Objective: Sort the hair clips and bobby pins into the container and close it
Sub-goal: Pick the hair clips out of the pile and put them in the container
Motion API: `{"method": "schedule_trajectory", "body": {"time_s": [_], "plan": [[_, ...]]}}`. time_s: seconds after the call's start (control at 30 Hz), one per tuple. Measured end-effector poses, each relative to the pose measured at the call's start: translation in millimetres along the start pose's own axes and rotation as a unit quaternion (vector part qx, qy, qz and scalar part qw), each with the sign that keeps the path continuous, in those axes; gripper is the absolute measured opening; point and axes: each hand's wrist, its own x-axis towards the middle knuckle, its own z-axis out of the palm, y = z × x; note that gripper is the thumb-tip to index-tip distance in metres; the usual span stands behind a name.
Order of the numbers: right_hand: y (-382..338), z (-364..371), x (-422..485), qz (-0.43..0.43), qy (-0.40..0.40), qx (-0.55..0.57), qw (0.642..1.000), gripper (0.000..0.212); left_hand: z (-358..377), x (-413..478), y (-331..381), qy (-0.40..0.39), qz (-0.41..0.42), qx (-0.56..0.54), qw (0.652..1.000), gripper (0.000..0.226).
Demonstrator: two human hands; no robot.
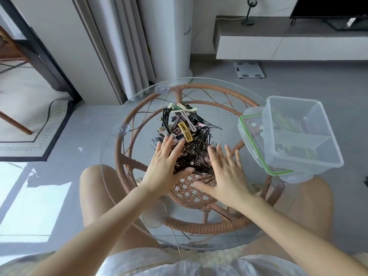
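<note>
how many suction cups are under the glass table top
3 suction cups: one at the far edge, one at the left edge, one at the near edge. Another may be hidden under the container on the right.

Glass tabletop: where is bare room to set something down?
Bare: glass tabletop left of the clip-and-pin pile, and beyond it to the far rim. Crowded: centre pile; right edge, where the container sits on its lid.
</note>
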Motion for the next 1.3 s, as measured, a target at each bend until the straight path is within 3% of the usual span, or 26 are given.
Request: {"method": "schedule_trajectory", "body": {"time_s": [0.13, 0.2, 0.3, 0.37, 0.47, 0.63, 0.77, 0.97, 1.07, 1.17, 1.23, 1.3], "plan": [[13.6, -14.6, -16.4, -0.056, -0.024, 0.077, 0.995, 0.109, -21.3, -12.3, -7.6, -0.022, -0.025, -0.139, 0.990, 0.089], [23.1, -20.3, -38.6, -0.134, -0.067, 0.034, 0.988, 0.117, -31.6, -26.6, -22.8, -0.025, 0.022, -0.085, 0.996, 0.091], [29.4, -14.5, -54.9, -0.196, -0.067, -0.067, 0.976, 0.121, -34.2, -48.3, -38.3, -0.078, 0.089, 0.029, 0.993, 0.099], [26.8, -10.6, -44.3, -0.202, -0.055, -0.078, 0.975, 0.118, -25.2, -61.3, -37.1, -0.112, 0.127, 0.096, 0.981, 0.104], [19.1, -9.4, -19.4, -0.208, -0.035, -0.069, 0.975, 0.111, -12.8, -64.0, -29.1, -0.076, 0.153, 0.143, 0.975, 0.101], [14.4, -9.2, 14.8, -0.175, 0.004, -0.047, 0.983, 0.108, -4.8, -24.2, -21.5, -0.030, 0.038, 0.112, 0.992, 0.105], [10.7, -11.8, 39.2, -0.179, 0.015, -0.049, 0.983, 0.109, -2.1, -4.7, -19.3, -0.028, 0.022, 0.112, 0.993, 0.100], [5.5, -12.5, 71.6, -0.171, 0.020, 0.048, 0.984, 0.100, 2.3, 24.1, -19.8, -0.013, 0.057, 0.002, 0.998, 0.075], [3.6, -16.1, 73.5, -0.194, 0.039, 0.122, 0.973, 0.097, -0.6, 23.7, -22.6, 0.009, 0.071, -0.070, 0.995, 0.078], [14.5, -28.5, 76.3, -0.090, 0.118, 0.291, 0.945, 0.078, -15.6, 18.0, -22.1, 0.077, 0.029, -0.157, 0.984, 0.078], [27.8, -37.3, 90.9, 0.042, 0.133, 0.357, 0.924, 0.064, -23.5, 24.3, -24.7, 0.122, -0.078, -0.228, 0.963, 0.069], [31.2, -39.8, 103.2, 0.120, 0.108, 0.359, 0.919, 0.057, -26.2, 38.3, -25.1, 0.140, -0.183, -0.244, 0.942, 0.069]]}}
